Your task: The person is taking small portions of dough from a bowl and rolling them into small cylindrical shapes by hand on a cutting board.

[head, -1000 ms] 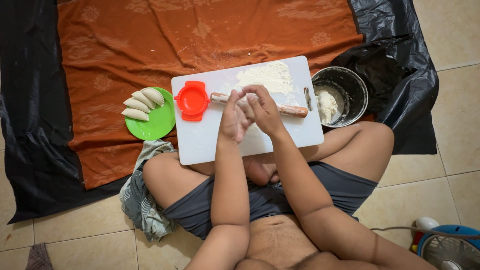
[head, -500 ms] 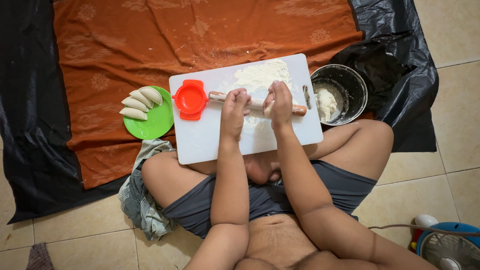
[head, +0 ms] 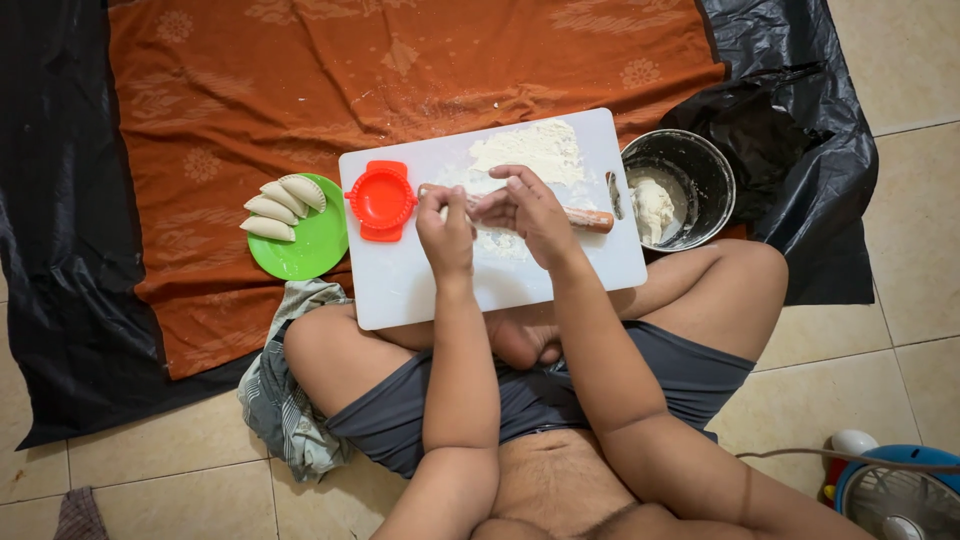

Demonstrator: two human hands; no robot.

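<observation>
A seated person's left hand (head: 445, 228) and right hand (head: 528, 208), palms down and fingers curled, press on a wooden rolling pin (head: 590, 218) lying across floured dough (head: 500, 240) on a white cutting board (head: 400, 290); a red dumpling press (head: 381, 199) sits just beside the hands; a green plate (head: 315, 250) holds folded dumplings (head: 280, 205).

3 dumplings (head: 285, 207), 1 plate (head: 315, 250), 1 press (head: 381, 199), 1 bowl (head: 690, 165).

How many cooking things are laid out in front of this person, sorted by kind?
Folded dumplings on the green plate: 4
Green plate: 1
Red dumpling press: 1
White cutting board: 1
Rolling pin, under the left hand and right hand: 1
Metal bowl of dough: 1
Total: 9
</observation>
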